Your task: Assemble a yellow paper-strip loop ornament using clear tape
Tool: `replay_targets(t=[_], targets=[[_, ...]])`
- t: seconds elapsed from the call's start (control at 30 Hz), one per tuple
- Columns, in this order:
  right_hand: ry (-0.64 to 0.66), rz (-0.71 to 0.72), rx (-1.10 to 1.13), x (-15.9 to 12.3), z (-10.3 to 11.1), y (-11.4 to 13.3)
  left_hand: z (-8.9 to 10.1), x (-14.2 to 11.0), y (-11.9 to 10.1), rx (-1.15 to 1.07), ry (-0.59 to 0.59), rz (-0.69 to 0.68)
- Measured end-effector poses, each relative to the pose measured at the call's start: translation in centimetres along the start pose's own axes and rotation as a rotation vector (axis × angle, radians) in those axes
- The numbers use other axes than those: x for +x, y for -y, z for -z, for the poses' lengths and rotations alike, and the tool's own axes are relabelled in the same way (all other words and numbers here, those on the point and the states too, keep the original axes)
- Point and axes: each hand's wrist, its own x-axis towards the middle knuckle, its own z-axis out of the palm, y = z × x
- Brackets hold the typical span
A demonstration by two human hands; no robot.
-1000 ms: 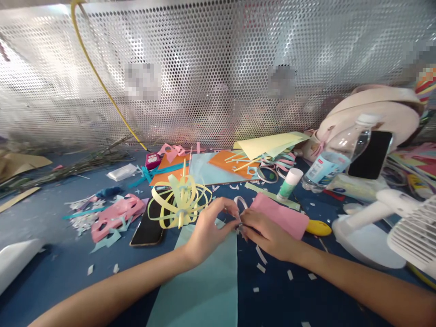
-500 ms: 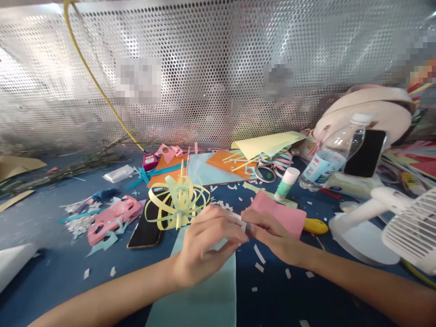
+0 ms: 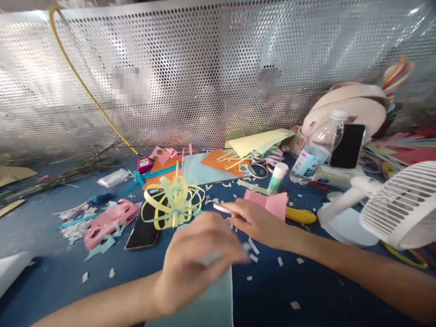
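Observation:
My left hand (image 3: 199,261) is raised over a light blue paper sheet (image 3: 214,299), its fingers curled to a pinch and blurred by motion. A small pale blur shows at its fingertips, too smeared to name. My right hand (image 3: 260,222) is closed on a thin white paper strip (image 3: 222,208) that sticks out to the left of its fingers. Behind that hand lies a folded pink paper (image 3: 269,203). Beyond my left hand stands a yellow paper-strip ball (image 3: 175,204) on a yellow stick.
A glue stick (image 3: 278,176), a yellow-handled tool (image 3: 301,215), a bottle (image 3: 311,159) and a white fan (image 3: 402,204) stand or lie to the right. On the left are a black phone (image 3: 143,229) and pink paper scraps (image 3: 111,220). A perforated metal panel (image 3: 190,91) closes the back.
My hands have come apart: the left moved nearer to me, the right slightly left and up. The white strip now shows in my right fingers. The whole view shifted a little.

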Motion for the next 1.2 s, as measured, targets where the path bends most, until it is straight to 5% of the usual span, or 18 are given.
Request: replay_targets(t=[0.1, 0.27, 0.37, 0.57, 0.7, 0.8, 0.93, 1.03, 1.2], targets=[[-0.095, 0.051, -0.14, 0.0, 0.0, -0.9, -0.1, 1.6, 1.6, -0.118, -0.07, 0.145], [-0.184, 0.057, 0.071, -0.1, 1.9, 0.1, 0.4, 1.5, 3.4, -0.253, -0.168, 0.273], [-0.183, 0.01, 0.14, -0.1, 2.1, 1.1, 1.0, 0.4, 3.4, -0.246, -0.127, 0.286], [-0.091, -0.025, 0.203, -0.2, 0.9, 1.5, 2.0, -1.4, 2.7, 0.187, 0.019, 0.1], [-0.071, -0.031, 0.213, -0.5, 0.7, 1.5, 5.7, -1.5, 1.5, 0.544, -0.074, -0.181], [-0.096, -0.078, 0.353, -0.6, 0.6, 1.1, 10.4, -1.6, 0.9, 0.73, -0.189, -0.048], [-0.089, -0.095, 0.478, -0.5, 0.1, 0.5, 15.4, -2.5, 2.6, 0.831, -0.063, 0.288], [-0.056, -0.06, 0.494, -0.4, -0.4, 0.3, 16.4, -2.9, 5.0, 0.672, 0.077, 0.409], [-0.025, -0.019, 0.465, -0.7, -1.1, 0.3, 15.5, -0.9, 7.3, 0.653, 0.215, 0.229]])
